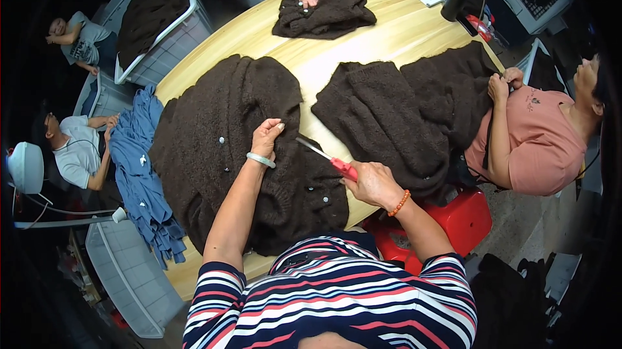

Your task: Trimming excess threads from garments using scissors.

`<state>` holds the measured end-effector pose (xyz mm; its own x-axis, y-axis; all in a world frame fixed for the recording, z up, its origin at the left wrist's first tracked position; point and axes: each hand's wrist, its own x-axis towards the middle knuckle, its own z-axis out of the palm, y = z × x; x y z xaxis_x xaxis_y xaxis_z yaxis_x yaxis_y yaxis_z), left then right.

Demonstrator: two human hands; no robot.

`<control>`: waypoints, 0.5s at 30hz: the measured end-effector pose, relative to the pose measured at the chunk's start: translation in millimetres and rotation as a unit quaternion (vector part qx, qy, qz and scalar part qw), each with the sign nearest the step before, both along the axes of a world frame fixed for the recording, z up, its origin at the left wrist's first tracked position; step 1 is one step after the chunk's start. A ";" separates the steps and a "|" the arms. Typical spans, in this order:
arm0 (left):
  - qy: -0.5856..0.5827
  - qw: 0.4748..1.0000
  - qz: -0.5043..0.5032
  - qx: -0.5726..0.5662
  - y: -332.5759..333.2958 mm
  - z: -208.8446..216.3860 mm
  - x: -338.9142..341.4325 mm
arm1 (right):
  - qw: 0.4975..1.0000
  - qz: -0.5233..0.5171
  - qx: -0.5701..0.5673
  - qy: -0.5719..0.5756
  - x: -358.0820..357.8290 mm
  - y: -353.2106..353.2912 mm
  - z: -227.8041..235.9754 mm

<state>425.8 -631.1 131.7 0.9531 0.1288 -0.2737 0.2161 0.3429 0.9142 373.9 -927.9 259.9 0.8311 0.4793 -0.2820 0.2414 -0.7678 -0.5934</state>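
Note:
A dark brown knitted cardigan (207,122) with several shiny buttons lies spread on the table in front of me. Above its middle, my left hand (264,140) is closed in a pinch, thumb against fingers; whatever it pinches is too small to make out. My right hand (377,185) is wrapped round the red handle of a pair of scissors (342,168). Their narrow metal blades point up and left toward my left hand, a short gap away from it, over the cardigan's right part.
More brown knitwear (395,116) lies to the right, handled by a person in pink (544,135). Across the wooden table (253,28), another person's hand rests on a brown garment (324,9). Blue garments (139,161) hang over the left edge. A red stool (463,219) stands close by my right.

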 end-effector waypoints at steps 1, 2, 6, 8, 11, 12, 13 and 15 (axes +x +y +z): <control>0.024 0.999 -0.008 -0.041 1.6 0.2 -0.6 | 1.000 -0.006 -0.009 -0.008 0.8 0.1 1.6; 0.024 0.999 -0.002 -0.040 1.8 0.7 -4.1 | 1.000 0.000 -0.008 -0.008 0.0 -0.1 2.0; -0.041 0.905 -0.054 0.420 -7.9 20.8 -30.8 | 1.000 0.004 -0.004 -0.004 -5.4 -5.9 3.5; 0.059 0.945 -0.097 0.306 -15.0 36.8 -47.1 | 0.999 -0.029 -0.017 0.003 -7.8 -10.7 1.7; 0.022 0.938 -0.006 0.345 -0.1 -2.5 -74.7 | 0.999 0.040 -0.030 0.013 -20.7 3.1 19.5; 0.044 0.956 -0.015 0.288 1.5 -2.0 -74.5 | 0.996 0.077 -0.034 0.026 -26.6 4.5 22.8; 0.045 0.957 -0.009 0.286 1.7 -1.5 -78.2 | 0.994 0.108 0.004 0.015 -35.0 6.0 23.1; 0.087 0.992 0.026 0.091 -0.3 4.3 -88.2 | 0.988 0.148 -0.023 0.034 -41.0 9.7 26.7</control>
<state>337.6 -631.4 136.0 0.8846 0.2397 -0.4001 0.3614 0.1901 0.9128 332.9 -918.3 286.6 0.6345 0.6844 -0.3592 0.4214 -0.6958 -0.5816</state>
